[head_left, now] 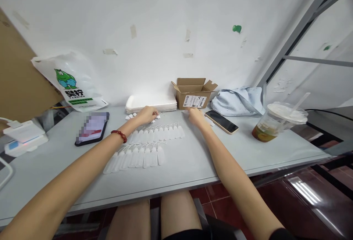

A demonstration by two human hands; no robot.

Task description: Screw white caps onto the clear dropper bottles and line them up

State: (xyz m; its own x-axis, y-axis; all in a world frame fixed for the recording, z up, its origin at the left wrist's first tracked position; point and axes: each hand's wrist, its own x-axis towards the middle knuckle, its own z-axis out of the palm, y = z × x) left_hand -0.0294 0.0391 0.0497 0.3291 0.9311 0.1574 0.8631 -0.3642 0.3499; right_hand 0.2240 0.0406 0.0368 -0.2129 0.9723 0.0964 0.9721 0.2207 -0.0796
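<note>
My left hand point(147, 115) is behind the rows of tags, its fingers pinched on a small white piece point(158, 116). More small white pieces point(131, 116) lie beside its wrist. My right hand point(195, 116) is in front of the cardboard box point(192, 98), fingers drawn together with the tips toward the left. Whatever it may hold is too small to make out. Between my arms, white tags with thin white strings lie in two rows, a back row point(162, 134) and a front row point(138, 158). My left forearm partly covers their left ends.
Behind my left hand is a stack of white sheets point(151, 102). A phone point(222, 121), a light blue cloth bag point(238, 101) and a drink cup with a straw point(268, 124) are to the right. Leftward are another phone point(92, 128), a plastic bag point(73, 81) and a charger point(23, 133).
</note>
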